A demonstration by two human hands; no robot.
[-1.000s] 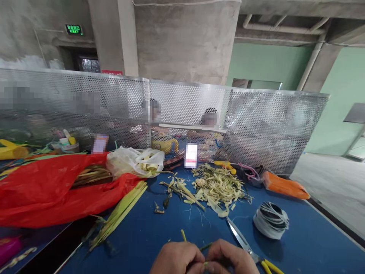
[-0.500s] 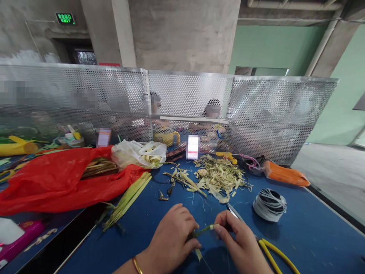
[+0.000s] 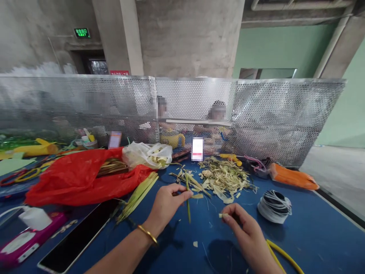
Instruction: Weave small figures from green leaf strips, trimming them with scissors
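Between thumb and fingers, my left hand (image 3: pixel 169 201) pinches a thin green stalk (image 3: pixel 188 211) that stands nearly upright over the blue table (image 3: pixel 171 243). To its right, my right hand (image 3: pixel 241 224) is closed on a small pale piece (image 3: pixel 222 215) at its fingertips. The hands are apart. Beyond them lies a heap of dry pale husk scraps (image 3: pixel 225 177). A bundle of long green-yellow leaves (image 3: pixel 138 196) rests left of my left hand. Yellow handles (image 3: pixel 285 255) show beside my right wrist.
A spool of pale cord (image 3: pixel 274 207) and an orange packet (image 3: pixel 293 177) are at right. At left lie a red plastic bag (image 3: pixel 71 179), a dark phone (image 3: pixel 78 238) and a magenta power strip (image 3: pixel 31 239). A perforated metal screen (image 3: pixel 196 95) spans the back, with people behind it.
My left hand has moved up and away from my right hand with the green stalk, now upright. My right hand has parted from the stalk, holding a small pale piece. The view has shifted slightly.
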